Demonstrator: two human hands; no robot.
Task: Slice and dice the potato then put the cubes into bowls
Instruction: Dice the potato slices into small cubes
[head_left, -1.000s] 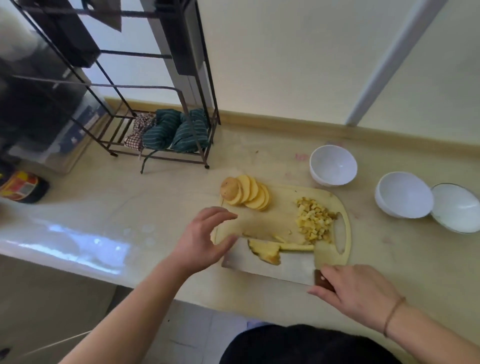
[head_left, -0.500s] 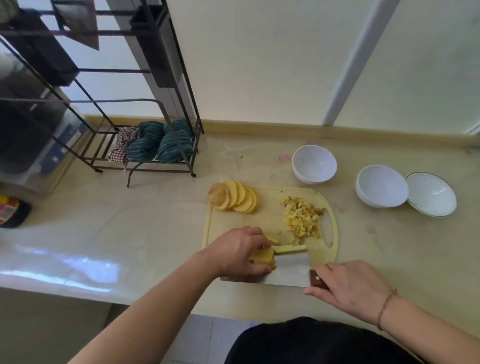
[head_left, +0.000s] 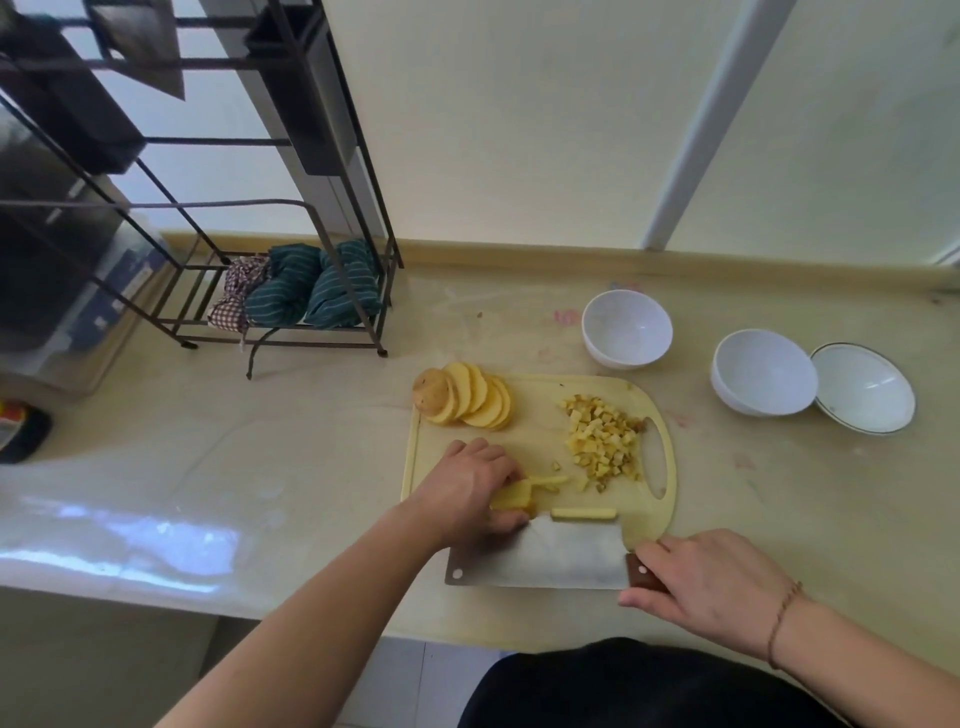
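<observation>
Head view records a yellow cutting board (head_left: 540, 415) lying on a pale countertop (head_left: 311, 467). Left hand (head_left: 467, 493) rests on the near part of the board, fingers curled over a stack of potato slices (head_left: 511, 500), which shows just past the fingertips on the right; thin potato sticks (head_left: 550, 480) fan out from that stack. One separate potato strip (head_left: 583, 514) lies along the upper edge of the cleaver (head_left: 540, 564). The cleaver blade is tilted, its broad face toward the camera, edge against the board beside the held stack and touching the left hand's fingers. Right hand (head_left: 711, 584) is wrapped round the cleaver's dark wooden handle, with a thin bracelet (head_left: 782, 618) at the wrist.

Remaining potato slices (head_left: 475, 397) stand fanned at the board's far left corner, the skin end outermost. A pile of potato cubes (head_left: 602, 439) sits on the board's right part, just beside the handle slot.

Two white bowls (head_left: 626, 327) (head_left: 762, 371) stand on the countertop beyond and right of the board; a third dish (head_left: 862, 387) touches the second bowl. All three hold no cubes. A wire rack (head_left: 291, 291) with folded cloths (head_left: 311, 291) stands at far left.
</observation>
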